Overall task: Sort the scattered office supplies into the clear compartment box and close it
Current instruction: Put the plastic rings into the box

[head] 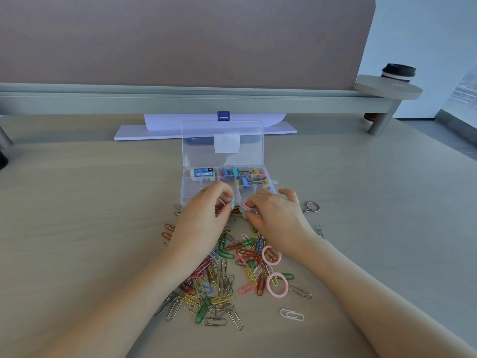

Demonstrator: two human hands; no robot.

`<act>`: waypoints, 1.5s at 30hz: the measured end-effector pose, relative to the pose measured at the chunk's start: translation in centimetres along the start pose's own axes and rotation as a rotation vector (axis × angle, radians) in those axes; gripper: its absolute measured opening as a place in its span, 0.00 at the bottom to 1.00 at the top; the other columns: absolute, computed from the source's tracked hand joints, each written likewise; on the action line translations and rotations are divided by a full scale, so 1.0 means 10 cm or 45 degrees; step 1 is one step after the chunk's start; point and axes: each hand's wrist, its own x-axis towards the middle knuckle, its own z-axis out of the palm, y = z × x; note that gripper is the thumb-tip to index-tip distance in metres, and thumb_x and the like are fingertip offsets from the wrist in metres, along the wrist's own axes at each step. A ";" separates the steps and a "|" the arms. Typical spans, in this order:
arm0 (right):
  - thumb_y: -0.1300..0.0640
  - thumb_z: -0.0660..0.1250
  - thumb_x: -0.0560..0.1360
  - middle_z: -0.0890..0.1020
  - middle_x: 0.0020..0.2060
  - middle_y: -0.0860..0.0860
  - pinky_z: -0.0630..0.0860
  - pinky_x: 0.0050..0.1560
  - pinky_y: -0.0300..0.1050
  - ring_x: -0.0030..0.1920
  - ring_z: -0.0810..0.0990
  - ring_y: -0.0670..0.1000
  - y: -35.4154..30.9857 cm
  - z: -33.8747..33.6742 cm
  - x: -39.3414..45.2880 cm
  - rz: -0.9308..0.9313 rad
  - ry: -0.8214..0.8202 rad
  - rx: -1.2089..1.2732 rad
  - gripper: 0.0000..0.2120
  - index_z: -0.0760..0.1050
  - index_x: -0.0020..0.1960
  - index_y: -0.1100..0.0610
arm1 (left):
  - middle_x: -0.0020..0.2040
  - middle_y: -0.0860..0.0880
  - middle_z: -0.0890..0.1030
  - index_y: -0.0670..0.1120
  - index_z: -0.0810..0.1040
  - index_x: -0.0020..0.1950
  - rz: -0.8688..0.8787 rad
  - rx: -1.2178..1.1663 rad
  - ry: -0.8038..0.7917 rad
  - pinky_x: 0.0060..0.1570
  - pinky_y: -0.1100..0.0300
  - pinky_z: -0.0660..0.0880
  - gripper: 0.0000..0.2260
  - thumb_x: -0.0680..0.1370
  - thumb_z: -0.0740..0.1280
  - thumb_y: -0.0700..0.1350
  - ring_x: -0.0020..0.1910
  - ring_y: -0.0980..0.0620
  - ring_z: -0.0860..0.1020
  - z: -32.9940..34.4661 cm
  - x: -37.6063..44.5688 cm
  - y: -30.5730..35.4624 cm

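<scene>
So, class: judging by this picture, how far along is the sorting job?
Done: an eraser and binder clips already sit in the far compartments of the open clear box. In hand: the left hand and right hand each pinch pink rings. Left: the paper clips, two pink rings, a key ring, and closing the lid.

Soft, even daylight, perhaps from the right; faint shadows, slight blur, edges bowed by wide-angle.

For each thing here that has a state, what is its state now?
Clear box: lid open, upright.
Eraser: in back-left compartment.
Binder clips: in box.
Paper clips: scattered on desk.
Left hand: pinching pink ring.
Right hand: holding pink rings.
</scene>
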 end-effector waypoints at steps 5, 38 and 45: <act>0.53 0.57 0.77 0.75 0.41 0.47 0.58 0.62 0.47 0.43 0.76 0.51 0.04 0.02 -0.03 0.025 0.025 0.121 0.09 0.73 0.43 0.55 | 0.44 0.56 0.77 0.57 0.73 0.46 -0.178 -0.275 -0.001 0.41 0.75 0.70 0.12 0.74 0.64 0.38 0.43 0.62 0.77 0.01 0.00 0.06; 0.56 0.69 0.69 0.64 0.25 0.50 0.59 0.34 0.43 0.30 0.64 0.53 -0.04 -0.14 0.03 -0.031 0.193 0.534 0.17 0.66 0.26 0.57 | 0.41 0.54 0.78 0.55 0.77 0.46 -0.376 -0.755 0.020 0.47 0.61 0.76 0.09 0.76 0.62 0.41 0.45 0.56 0.79 -0.10 0.04 0.12; 0.54 0.67 0.69 0.66 0.26 0.48 0.61 0.38 0.44 0.28 0.63 0.48 -0.13 -0.33 0.55 0.040 -0.235 0.272 0.13 0.72 0.28 0.57 | 0.48 0.50 0.79 0.47 0.78 0.52 0.175 0.211 0.163 0.48 0.54 0.73 0.09 0.75 0.62 0.38 0.48 0.50 0.76 -0.24 0.08 -0.15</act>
